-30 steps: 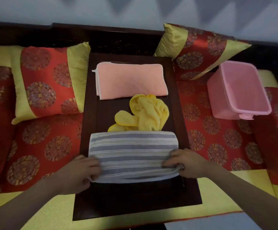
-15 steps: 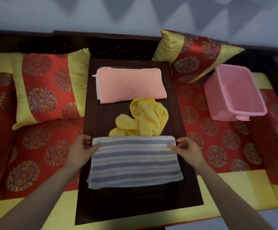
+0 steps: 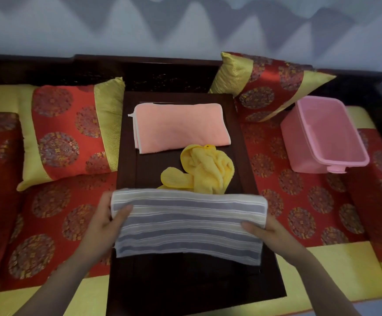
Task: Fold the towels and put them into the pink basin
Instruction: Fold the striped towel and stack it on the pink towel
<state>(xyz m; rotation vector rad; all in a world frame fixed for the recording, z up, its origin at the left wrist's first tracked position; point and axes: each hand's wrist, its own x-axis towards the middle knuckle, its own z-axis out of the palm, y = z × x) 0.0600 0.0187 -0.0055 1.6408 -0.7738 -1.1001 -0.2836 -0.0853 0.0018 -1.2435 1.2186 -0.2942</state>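
Observation:
A folded grey-and-white striped towel [image 3: 188, 224] is lifted off the dark wooden tray table [image 3: 185, 290], its near edge hanging free. My left hand [image 3: 103, 226] grips its left end, thumb on top. My right hand [image 3: 267, 231] grips its right end the same way. Behind it a crumpled yellow towel [image 3: 204, 169] lies on the table. A folded peach towel [image 3: 180, 126] lies flat at the table's far end. The pink basin [image 3: 322, 135] stands to the right on the sofa, with nothing in it.
The table sits in the middle of a red and gold sofa with a dark wooden back [image 3: 162, 74]. A red and gold cushion [image 3: 71, 131] lies to the left and another [image 3: 269, 85] leans at the back right, next to the basin.
My hands moved from the towel's near corners to its far corners, then took hold of both ends and lifted the striped towel off the table.

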